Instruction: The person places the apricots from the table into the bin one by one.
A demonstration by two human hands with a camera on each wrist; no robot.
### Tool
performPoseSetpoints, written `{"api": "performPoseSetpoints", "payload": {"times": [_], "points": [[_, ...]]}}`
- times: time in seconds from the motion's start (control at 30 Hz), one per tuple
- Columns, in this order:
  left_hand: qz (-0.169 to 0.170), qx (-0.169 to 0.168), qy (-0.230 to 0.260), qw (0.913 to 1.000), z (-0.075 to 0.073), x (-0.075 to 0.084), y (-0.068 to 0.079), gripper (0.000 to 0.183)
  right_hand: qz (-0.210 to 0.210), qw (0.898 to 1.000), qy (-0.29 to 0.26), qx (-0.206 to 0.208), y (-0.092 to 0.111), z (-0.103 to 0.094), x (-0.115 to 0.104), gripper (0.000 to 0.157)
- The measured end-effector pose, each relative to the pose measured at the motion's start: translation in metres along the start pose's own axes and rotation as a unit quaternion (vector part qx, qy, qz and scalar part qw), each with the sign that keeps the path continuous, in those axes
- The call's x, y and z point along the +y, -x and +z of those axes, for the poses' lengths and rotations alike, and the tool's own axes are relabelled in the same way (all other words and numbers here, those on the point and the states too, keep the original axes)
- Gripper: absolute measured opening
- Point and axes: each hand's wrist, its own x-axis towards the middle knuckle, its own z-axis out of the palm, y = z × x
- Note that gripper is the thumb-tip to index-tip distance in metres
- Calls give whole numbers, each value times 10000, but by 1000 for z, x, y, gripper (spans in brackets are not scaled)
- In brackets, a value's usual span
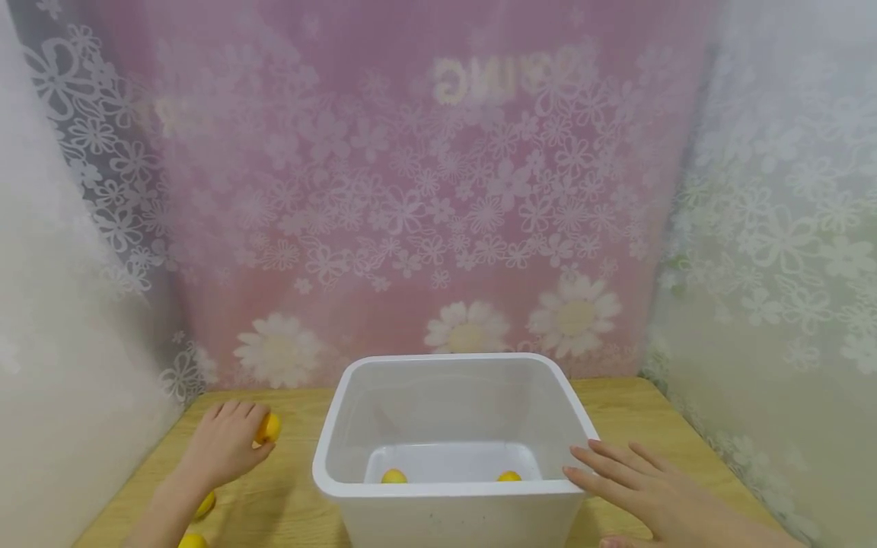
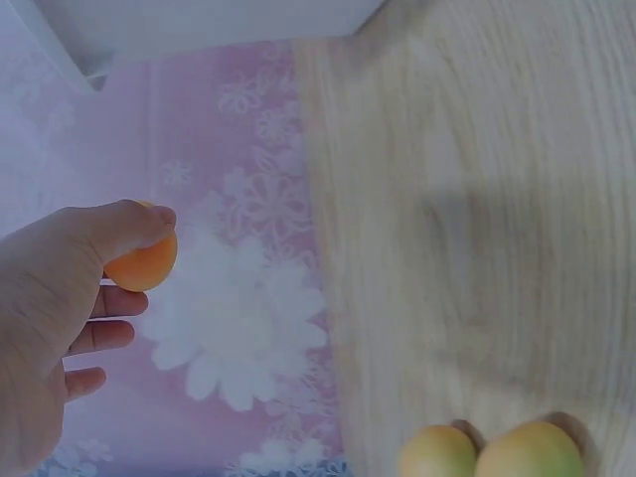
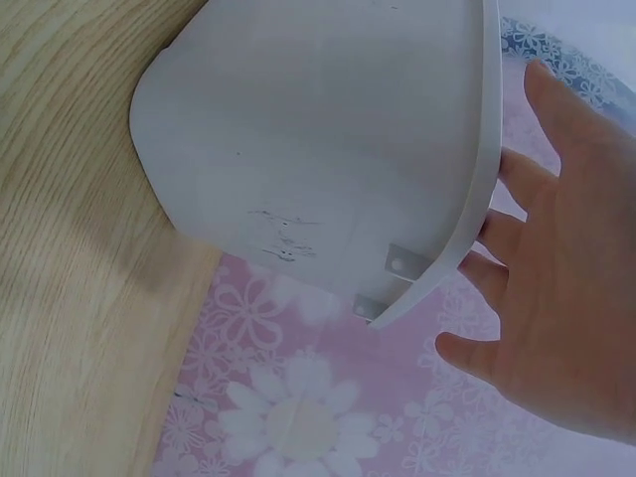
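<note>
My left hand (image 1: 229,445) pinches a small round yellow-orange fruit (image 2: 144,260) between thumb and fingers, held left of a white plastic bin (image 1: 452,488). In the left wrist view the other fingers trail below the fruit. My right hand (image 1: 637,487) lies with outstretched fingers at the bin's right front rim, fingertips on the edge. Inside the bin, one yellow fruit (image 1: 393,476) shows at left and another yellow fruit (image 1: 509,476) at right, both partly hidden by the front wall. Under my left forearm, two more yellow fruits (image 2: 530,454) sit on the wooden table.
The wood-grain table (image 1: 294,487) carries the bin near its middle. A pink flowered curtain (image 1: 411,228) hangs behind it. Pale flowered sheets (image 1: 774,304) close in both sides. The bin's side wall (image 3: 318,129) rises tall beside my right hand.
</note>
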Motion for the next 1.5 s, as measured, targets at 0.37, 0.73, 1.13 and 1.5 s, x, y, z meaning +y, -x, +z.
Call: {"api": "performPoseSetpoints", "payload": {"times": [0.37, 0.73, 1.13, 1.5], "points": [[236, 186, 145, 9994, -25, 11, -37, 39, 116, 9999, -70, -31, -1, -2, 1, 69], [293, -42, 225, 9993, -44, 24, -70, 32, 88, 9999, -99, 7, -1, 0, 2, 71], [708, -89, 32, 9974, -52, 48, -98, 26, 112, 9998, -150, 35, -1, 0, 0, 71], [1027, -366, 224, 9938, -44, 60, -112, 36, 73, 9999, -104, 44, -2, 0, 0, 70]]}}
